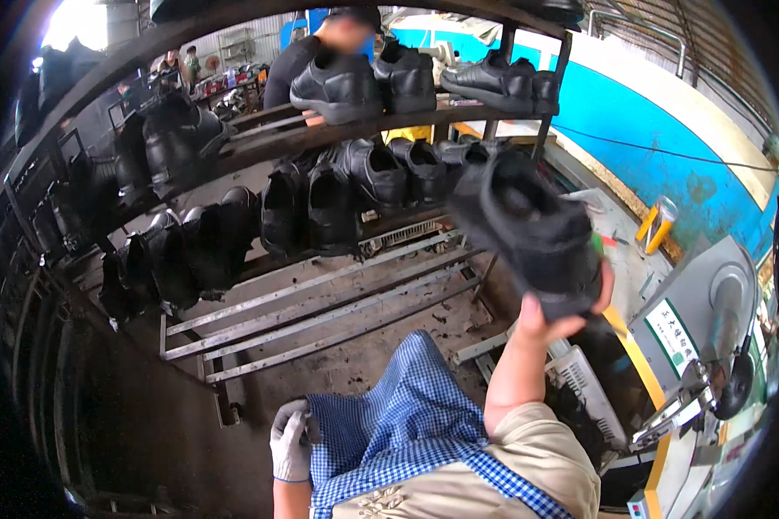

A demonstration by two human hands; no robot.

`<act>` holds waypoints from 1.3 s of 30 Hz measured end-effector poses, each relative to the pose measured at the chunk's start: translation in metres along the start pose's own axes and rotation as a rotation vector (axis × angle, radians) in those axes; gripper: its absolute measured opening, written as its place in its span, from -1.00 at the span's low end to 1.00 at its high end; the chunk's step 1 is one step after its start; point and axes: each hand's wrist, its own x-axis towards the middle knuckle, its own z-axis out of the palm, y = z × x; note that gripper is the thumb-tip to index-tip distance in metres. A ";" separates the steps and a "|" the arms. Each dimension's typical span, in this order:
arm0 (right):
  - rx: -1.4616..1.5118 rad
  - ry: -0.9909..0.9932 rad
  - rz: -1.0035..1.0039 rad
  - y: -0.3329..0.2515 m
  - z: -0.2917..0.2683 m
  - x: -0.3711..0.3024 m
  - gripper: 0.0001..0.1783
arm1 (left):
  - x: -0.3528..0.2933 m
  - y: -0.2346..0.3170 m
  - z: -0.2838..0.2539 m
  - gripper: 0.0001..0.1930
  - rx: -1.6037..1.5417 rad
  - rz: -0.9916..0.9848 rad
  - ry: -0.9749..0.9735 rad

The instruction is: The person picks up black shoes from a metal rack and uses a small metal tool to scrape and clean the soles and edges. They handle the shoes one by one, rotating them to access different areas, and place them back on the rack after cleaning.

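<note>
One right hand, closed around the near end of black footwear; one gloved left hand, curled at the checked apron, hold indiscernible; far, a shoe rack.

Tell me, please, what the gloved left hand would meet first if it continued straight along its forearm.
Probably the nearest low metal rail of the rack ahead; the left hand points that way from beside the checked apron, though depth is unclear and it might pass above.

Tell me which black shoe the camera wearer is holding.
The black shoe raised in the bare right hand, in front of the rack; the shoes behind it rest on that rack.
</note>
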 end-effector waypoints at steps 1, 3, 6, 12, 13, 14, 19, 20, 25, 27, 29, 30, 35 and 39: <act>-0.003 -0.105 0.015 -0.011 -0.017 -0.013 0.15 | 0.002 0.002 0.004 -0.72 0.009 0.008 -0.025; 0.064 -0.398 0.264 -0.019 -0.029 -0.039 0.14 | 0.006 0.011 0.017 -0.67 -0.006 -0.026 -0.082; 0.112 -0.834 0.682 -0.010 -0.019 -0.087 -0.06 | 0.014 0.018 0.043 -0.37 0.132 0.199 -0.202; 0.300 -1.304 0.908 -0.020 -0.002 -0.165 -0.04 | 0.038 0.030 0.055 -0.57 0.388 0.166 -0.154; 0.308 -1.361 0.776 -0.022 0.002 -0.169 -0.03 | 0.041 0.028 0.049 -0.62 0.259 -0.032 -0.109; 0.330 -1.415 0.722 -0.022 0.003 -0.174 -0.02 | 0.043 0.036 0.049 -0.65 0.168 -0.083 -0.305; 0.302 -1.558 0.726 -0.031 0.011 -0.160 0.03 | 0.028 0.040 0.048 -0.60 0.070 -0.097 -0.245; 0.303 -1.514 0.685 -0.031 0.008 -0.160 -0.03 | 0.024 0.040 0.048 -0.58 0.097 -0.085 -0.263; 0.179 -1.353 0.432 -0.039 0.020 -0.141 -0.55 | 0.017 0.043 0.065 -0.57 0.214 0.040 -0.297; 0.165 -1.405 0.246 -0.042 0.023 -0.136 -0.65 | 0.017 0.037 0.065 -0.59 0.314 0.125 -0.283; 0.139 -1.405 0.143 -0.047 0.025 -0.133 -0.62 | 0.019 0.027 0.061 -0.62 0.353 0.214 -0.260; 0.142 -1.401 0.106 -0.047 0.026 -0.135 -0.57 | 0.019 0.023 0.059 -0.63 0.388 0.256 -0.234; 0.035 -1.399 -0.097 -0.050 0.025 -0.150 -0.54 | 0.020 0.019 0.058 -0.66 0.567 0.384 -0.147; 0.036 -1.423 -0.053 -0.047 0.024 -0.164 -0.84 | 0.021 0.020 0.054 -0.68 0.720 0.410 -0.129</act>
